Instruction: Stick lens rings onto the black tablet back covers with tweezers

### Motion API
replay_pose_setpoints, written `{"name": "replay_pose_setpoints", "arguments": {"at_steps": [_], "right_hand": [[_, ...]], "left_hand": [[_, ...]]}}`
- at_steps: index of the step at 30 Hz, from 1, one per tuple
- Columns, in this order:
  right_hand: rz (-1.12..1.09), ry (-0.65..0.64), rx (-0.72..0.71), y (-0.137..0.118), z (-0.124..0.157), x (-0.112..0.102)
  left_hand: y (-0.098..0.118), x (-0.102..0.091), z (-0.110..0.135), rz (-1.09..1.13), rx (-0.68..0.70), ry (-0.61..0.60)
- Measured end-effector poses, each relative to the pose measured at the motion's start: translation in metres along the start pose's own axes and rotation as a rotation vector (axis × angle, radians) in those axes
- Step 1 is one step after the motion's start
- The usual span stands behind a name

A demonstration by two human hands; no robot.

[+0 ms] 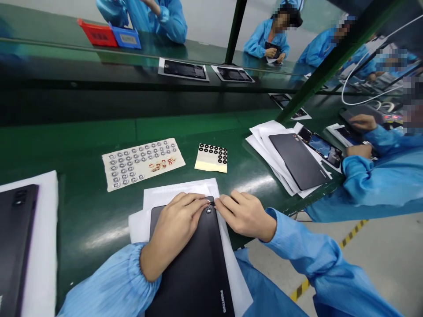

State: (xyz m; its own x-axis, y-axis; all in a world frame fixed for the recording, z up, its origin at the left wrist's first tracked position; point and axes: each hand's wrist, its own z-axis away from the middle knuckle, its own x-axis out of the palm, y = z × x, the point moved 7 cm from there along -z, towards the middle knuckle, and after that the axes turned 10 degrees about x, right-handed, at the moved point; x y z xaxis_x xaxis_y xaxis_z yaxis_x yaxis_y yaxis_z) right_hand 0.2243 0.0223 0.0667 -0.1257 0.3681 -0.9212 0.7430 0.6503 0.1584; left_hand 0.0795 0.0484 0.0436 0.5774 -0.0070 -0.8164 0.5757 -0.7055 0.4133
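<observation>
A dark tablet back cover point(198, 264) marked "POSITIVO" lies on white sheets point(180, 191) in front of me. My left hand point(176, 229) rests over its upper part, thumb and fingertips pinched together beside the round camera lens point(208, 210). From the right, my right hand point(244, 214) reaches the cover's top corner with its fingers closed in a pinch. A tiny dark piece shows between the two sets of fingertips, too small to name. Beyond the cover lie a sheet of ring-shaped stickers point(132, 163) and a smaller sheet of black rings point(211, 164).
Another dark tablet point(16, 246) lies at the left on white foam. To the right, a tablet cover point(297, 160) rests on stacked papers, near a co-worker's hands point(359, 150). A green post point(330, 66) rises behind. Red and blue bins point(125, 37) stand across the bench.
</observation>
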Motion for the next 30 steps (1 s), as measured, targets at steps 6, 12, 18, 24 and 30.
{"name": "replay_pose_setpoints", "arguments": {"at_steps": [6, 12, 18, 24, 30], "right_hand": [[0.045, 0.099, 0.014, -0.010, 0.015, 0.005], [-0.067, 0.108, 0.107, -0.010, 0.026, 0.020], [-0.249, 0.084, 0.428, 0.026, 0.008, 0.018], [-0.104, -0.277, 0.540, 0.081, -0.035, 0.037], [-0.046, -0.402, 0.385, 0.079, -0.053, 0.060]], "left_hand": [[0.005, -0.002, -0.001, -0.054, 0.083, 0.006], [0.013, 0.008, 0.001, -0.125, 0.071, -0.035], [-0.012, -0.009, -0.011, -0.014, -0.092, -0.006], [-0.099, -0.076, -0.005, -0.538, -0.292, 0.138], [-0.127, -0.062, 0.012, -0.509, -0.195, -0.133]]}}
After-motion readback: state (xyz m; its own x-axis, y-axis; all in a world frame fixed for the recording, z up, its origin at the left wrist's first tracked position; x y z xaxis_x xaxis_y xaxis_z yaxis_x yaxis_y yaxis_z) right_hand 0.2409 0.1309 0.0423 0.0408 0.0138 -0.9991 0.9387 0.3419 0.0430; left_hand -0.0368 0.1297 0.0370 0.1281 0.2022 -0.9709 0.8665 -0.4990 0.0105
